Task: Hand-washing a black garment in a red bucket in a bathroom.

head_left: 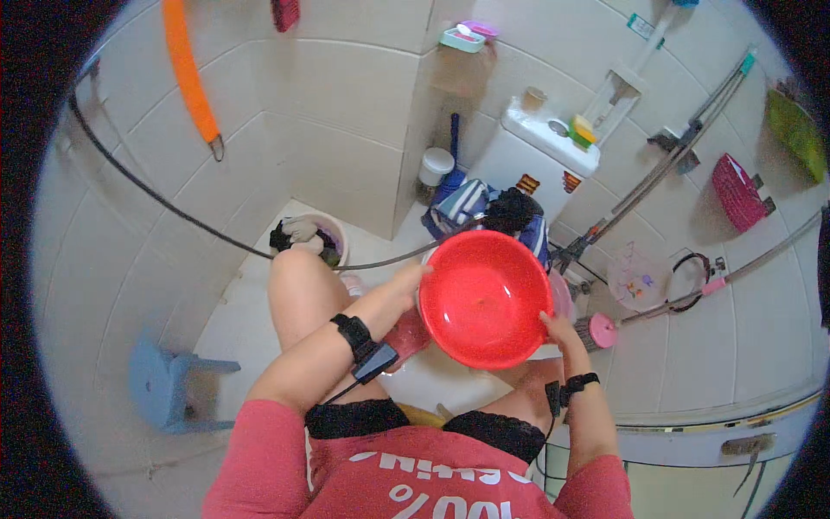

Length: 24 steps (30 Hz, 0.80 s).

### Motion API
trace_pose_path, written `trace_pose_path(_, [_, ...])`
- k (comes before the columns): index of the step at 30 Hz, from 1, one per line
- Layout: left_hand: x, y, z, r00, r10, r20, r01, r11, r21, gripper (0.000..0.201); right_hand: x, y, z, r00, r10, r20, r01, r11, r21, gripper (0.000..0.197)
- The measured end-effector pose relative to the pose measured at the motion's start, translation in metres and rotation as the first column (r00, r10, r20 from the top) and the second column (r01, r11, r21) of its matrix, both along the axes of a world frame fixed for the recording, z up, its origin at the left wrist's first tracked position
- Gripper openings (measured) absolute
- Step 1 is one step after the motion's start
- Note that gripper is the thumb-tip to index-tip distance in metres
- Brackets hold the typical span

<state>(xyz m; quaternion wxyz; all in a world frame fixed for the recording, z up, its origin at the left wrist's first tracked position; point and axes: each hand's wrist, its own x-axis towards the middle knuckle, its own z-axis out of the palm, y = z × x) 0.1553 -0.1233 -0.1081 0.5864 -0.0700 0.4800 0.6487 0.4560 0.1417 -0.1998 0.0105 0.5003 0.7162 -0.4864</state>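
Note:
A red plastic basin [484, 298] is held in front of my knees, its inside facing up toward me with nothing in it. My left hand [413, 285] grips the rim on the left side; most of its fingers are hidden behind the basin. On the lower right, my right hand [559, 332] is closed round the rim, thumb on the inner side. Behind the far rim lie a blue-and-white striped cloth [461, 204] and a bunched black cloth [512, 210]. Under my left forearm a reddish surface [406, 340] shows in part; its kind is unclear.
A dark hose [186, 214] curves from the left wall toward the basin. A tub of clothes [341, 232] stands beyond my left knee. A blue stool [164, 385] is at the left. The white toilet tank [519, 156] stands behind; mop handles [648, 186] lean at the right.

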Motion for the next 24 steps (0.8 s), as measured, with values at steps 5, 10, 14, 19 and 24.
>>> trace_pose_path(5, [-0.018,0.024,-0.065,0.992,-0.098,0.080,0.088,0.989,0.118,0.030,-0.067,0.011,0.090,0.990,0.120,0.071,-0.137,0.748,0.650,0.081])
trace_pose_path(10, [-0.008,0.024,-0.054,0.990,-0.073,-0.117,0.077,0.996,0.034,0.026,-0.154,0.032,0.116,0.973,0.215,0.084,-0.203,0.629,0.751,0.096])
trace_pose_path(14, [-0.007,0.019,-0.032,0.964,-0.041,-0.262,0.025,0.998,-0.064,0.028,-0.219,0.039,0.119,0.923,0.298,0.245,-0.372,0.516,0.772,0.107])
trace_pose_path(19, [-0.012,0.013,-0.067,0.943,-0.170,-0.285,0.134,0.981,-0.141,0.039,-0.260,0.036,0.099,0.886,0.176,0.429,-0.458,0.479,0.749,0.095])
trace_pose_path(24, [-0.004,0.010,-0.053,0.855,-0.334,-0.397,0.298,0.943,-0.150,0.039,-0.254,0.074,0.096,0.951,0.165,0.261,-0.309,0.495,0.812,0.051])
